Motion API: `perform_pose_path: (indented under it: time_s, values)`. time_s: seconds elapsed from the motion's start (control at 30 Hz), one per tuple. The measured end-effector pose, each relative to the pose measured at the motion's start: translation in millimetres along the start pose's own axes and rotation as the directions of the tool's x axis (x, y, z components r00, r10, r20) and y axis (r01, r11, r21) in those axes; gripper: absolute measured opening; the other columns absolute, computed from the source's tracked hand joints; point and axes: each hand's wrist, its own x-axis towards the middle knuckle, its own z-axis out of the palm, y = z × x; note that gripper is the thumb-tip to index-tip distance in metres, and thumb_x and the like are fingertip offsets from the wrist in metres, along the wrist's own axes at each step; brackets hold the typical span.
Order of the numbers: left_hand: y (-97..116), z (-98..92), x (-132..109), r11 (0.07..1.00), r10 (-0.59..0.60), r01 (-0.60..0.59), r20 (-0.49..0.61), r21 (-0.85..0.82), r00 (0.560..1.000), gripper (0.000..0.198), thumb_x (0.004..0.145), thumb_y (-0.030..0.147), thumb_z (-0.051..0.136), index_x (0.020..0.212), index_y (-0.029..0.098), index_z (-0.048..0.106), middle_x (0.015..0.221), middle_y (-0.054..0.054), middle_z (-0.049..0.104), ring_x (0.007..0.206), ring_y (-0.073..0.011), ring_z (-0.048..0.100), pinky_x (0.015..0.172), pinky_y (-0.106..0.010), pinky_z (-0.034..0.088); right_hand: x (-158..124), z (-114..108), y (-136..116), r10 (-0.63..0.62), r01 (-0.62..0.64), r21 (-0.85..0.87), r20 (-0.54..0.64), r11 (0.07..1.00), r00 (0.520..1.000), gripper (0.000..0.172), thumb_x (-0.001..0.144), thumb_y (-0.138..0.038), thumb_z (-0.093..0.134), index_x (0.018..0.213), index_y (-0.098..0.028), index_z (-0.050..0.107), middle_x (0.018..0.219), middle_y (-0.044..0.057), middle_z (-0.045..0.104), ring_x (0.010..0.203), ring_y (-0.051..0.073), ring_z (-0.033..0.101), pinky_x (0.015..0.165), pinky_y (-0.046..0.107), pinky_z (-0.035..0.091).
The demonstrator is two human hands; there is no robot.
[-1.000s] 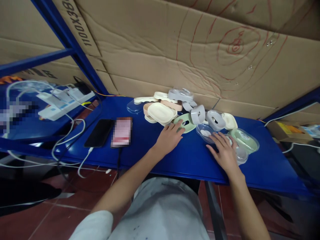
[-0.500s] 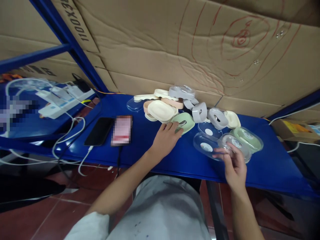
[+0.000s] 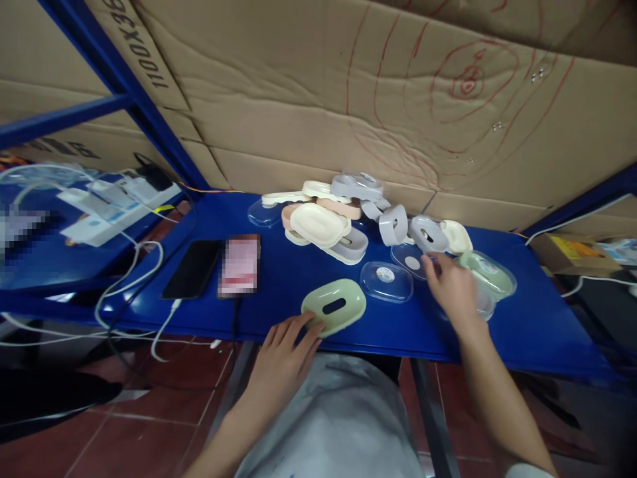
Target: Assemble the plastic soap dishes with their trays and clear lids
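So the pale green dish (image 3: 351,304) is sitting on the blue surface (image 3: 393,328), close to the front edge, with its near-left end touched by the left hand (image 3: 283,352). The fingers are slightly spread and laid over the rim there; whether the rim is actually pinched can't be told. The right hand (image 3: 454,289) is held palm down, thumb and forefinger close together, just beside the far clear lid (image 3: 403,255). Whether that's being gripped can't be made out either.

For handling the dish, a light touch on the rim is probably plenty. Better if it's kept flat and turned from its end, with the fingers left off the slot. Some care is needed on the right side too, since the near clear lid (image 3: 387,289) is just beside it and could easily get bumped.

As for direction, the dish's long axis is laid roughly left to right, right end angled a bit toward the cardboard (image 3: 279,143). Hollow side looks to be up. Both ends are rounded, so no real front can be picked.
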Motion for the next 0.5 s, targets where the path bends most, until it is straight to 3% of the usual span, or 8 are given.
perform_pose_path:
  time_s: [0.1, 0.17, 0.23, 0.33, 0.4, 0.5]
  values:
    - [0.4, 2.6, -2.5, 0.998, -0.030, 0.030, -0.010, -0.047, 0.999, 0.023, 0.104, 0.018, 0.057, 0.126, 0.021, 0.064, 0.135, -0.013, 0.067, 0.117, -0.0331, 0.065, 0.095, -0.049, 0.056, 55.2, -1.4, 37.9, 0.006, -0.004, -0.070, 0.029, 0.998, 1.000, 0.043, 0.109, -0.037, 0.041, 0.129, -0.016, 0.073, 0.115, 0.022, 0.076, 0.106, 0.033, 0.070, 0.089, 0.046, 0.049]
    - [0.6, 4.1, -2.6, 0.997, -0.044, 0.043, -0.008, -0.071, 0.999, 0.022, 0.103, 0.021, 0.060, 0.124, 0.020, 0.064, 0.138, -0.014, 0.065, 0.120, -0.0351, 0.063, 0.096, -0.052, 0.057, 88.1, 3.3, 62.8, 0.036, -0.029, -0.081, 0.082, 0.996, 0.996, 0.039, 0.107, -0.036, 0.046, 0.116, -0.014, 0.077, 0.111, 0.023, 0.075, 0.104, 0.034, 0.070, 0.093, 0.054, 0.050]
    - [-0.7, 6.4, -1.7, 0.995, -0.043, 0.042, -0.009, -0.088, 0.999, 0.022, 0.103, 0.025, 0.063, 0.124, 0.020, 0.064, 0.141, -0.015, 0.063, 0.122, -0.0364, 0.062, 0.096, -0.053, 0.057, 112.3, 12.1, 80.7, 0.081, -0.070, -0.083, 0.148, 0.994, 0.986, 0.032, 0.105, -0.041, 0.058, 0.108, -0.016, 0.076, 0.109, 0.018, 0.074, 0.100, 0.029, 0.070, 0.092, 0.053, 0.054]
    - [-5.2, 11.7, 2.0, 0.992, -0.036, 0.033, -0.024, -0.118, 0.999, 0.024, 0.102, 0.028, 0.067, 0.124, 0.020, 0.064, 0.142, -0.015, 0.063, 0.124, -0.0360, 0.061, 0.099, -0.054, 0.057, 131.5, 24.5, 93.3, 0.149, -0.133, -0.088, 0.207, 0.987, 0.967, 0.029, 0.102, -0.046, 0.067, 0.110, -0.018, 0.072, 0.115, 0.009, 0.072, 0.100, 0.021, 0.070, 0.094, 0.046, 0.058]
    - [-8.4, 15.3, 5.9, 0.989, -0.045, 0.038, -0.041, -0.145, 0.998, 0.021, 0.103, 0.027, 0.067, 0.123, 0.020, 0.065, 0.141, -0.014, 0.064, 0.125, -0.0346, 0.062, 0.100, -0.052, 0.057, 136.1, 24.9, 97.1, 0.182, -0.168, -0.083, 0.204, 0.982, 0.962, 0.029, 0.101, -0.045, 0.067, 0.100, -0.016, 0.074, 0.105, 0.011, 0.074, 0.097, 0.025, 0.071, 0.092, 0.050, 0.057]
    - [-11.7, 17.9, 11.1, 0.976, -0.079, 0.061, -0.082, -0.210, 0.993, 0.019, 0.103, 0.025, 0.067, 0.121, 0.022, 0.065, 0.139, -0.012, 0.066, 0.124, -0.0324, 0.062, 0.103, -0.051, 0.057, 131.4, 8.5, 101.1, 0.199, -0.196, -0.038, 0.139, 0.980, 0.970, 0.035, 0.099, -0.045, 0.064, 0.086, -0.015, 0.077, 0.086, 0.016, 0.074, 0.089, 0.034, 0.072, 0.083, 0.055, 0.053]
